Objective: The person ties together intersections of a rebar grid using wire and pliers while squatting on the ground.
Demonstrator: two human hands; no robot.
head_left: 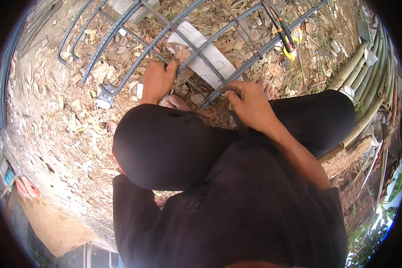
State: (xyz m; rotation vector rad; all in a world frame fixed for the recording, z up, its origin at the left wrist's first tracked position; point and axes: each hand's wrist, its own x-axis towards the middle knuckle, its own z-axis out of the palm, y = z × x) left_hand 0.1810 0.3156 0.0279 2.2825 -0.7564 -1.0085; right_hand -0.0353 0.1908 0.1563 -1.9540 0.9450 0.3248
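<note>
A cage of ribbed steel rebar (pixel 154 42) lies on the ground ahead of me, its long bars crossed by thinner ones. Beside one thin crossbar, my left hand (pixel 158 81) is closed, thumb against the steel and fingertips hidden behind it. My right hand (pixel 251 102) is curled at the near end of a thick bar. From under its palm a dark, narrow handle (pixel 241 126) sticks out toward my lap; the working end of this tool is hidden. A pale flat slab (pixel 205 56) lies beneath the bars.
A black tool with orange bands (pixel 281 27) leans on the cage at the far right, near a yellow wrapper (pixel 290 54). Bamboo poles (pixel 366 85) are stacked at right. My bent knees flank the work. Dry leaves and rubble cover the ground; long rods (pixel 9 76) lie far left.
</note>
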